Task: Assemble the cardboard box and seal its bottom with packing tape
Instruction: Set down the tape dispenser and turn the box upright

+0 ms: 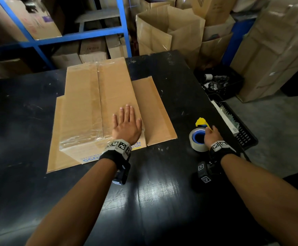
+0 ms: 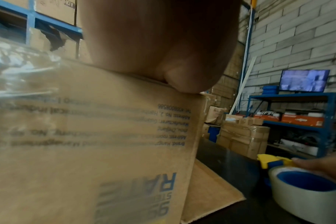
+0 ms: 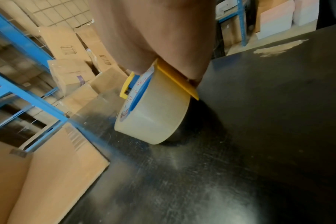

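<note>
Fingers of the left hand (image 1: 127, 125) lie flat on the upturned, taped cardboard box (image 1: 98, 107) mid-table, probably steadying it, while at its three o'clock the right hand (image 1: 212, 135) grips the tape roll (image 1: 197, 139), seemingly parking it.

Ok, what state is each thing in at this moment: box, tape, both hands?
box: upside down on the table, bottom flaps closed, clear tape along the seam, side flaps splayed flat.
tape roll: on the table, in its yellow dispenser.
left hand: flat, pressing the box.
right hand: grips the dispenser.
</note>
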